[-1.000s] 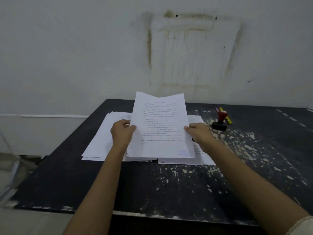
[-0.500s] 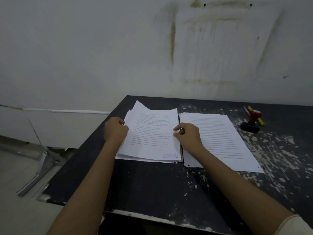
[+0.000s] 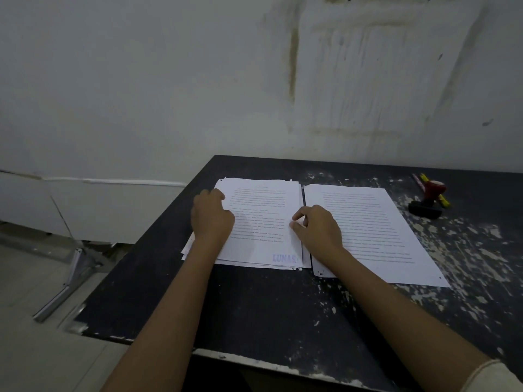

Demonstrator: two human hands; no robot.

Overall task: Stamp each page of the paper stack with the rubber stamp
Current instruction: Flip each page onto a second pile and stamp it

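Both hands, left hand (image 3: 212, 219) and right hand (image 3: 318, 229), press loosely curled fingers, gripping nothing, on the stamped pile (image 3: 263, 222); next, fetch the rubber stamp (image 3: 427, 200).

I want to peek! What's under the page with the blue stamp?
More pages peek out under the stamped page; their faces are covered. Both hands, left and right, rest on it.

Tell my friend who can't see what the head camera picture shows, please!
Two bare hands rest on a stack of printed pages already stamped "LUNAS" in purple: the left hand on its left edge, the right hand at its right edge. A second stack of pages lies beside it on the scuffed black table, and a red-handled rubber stamp stands untouched at far right.
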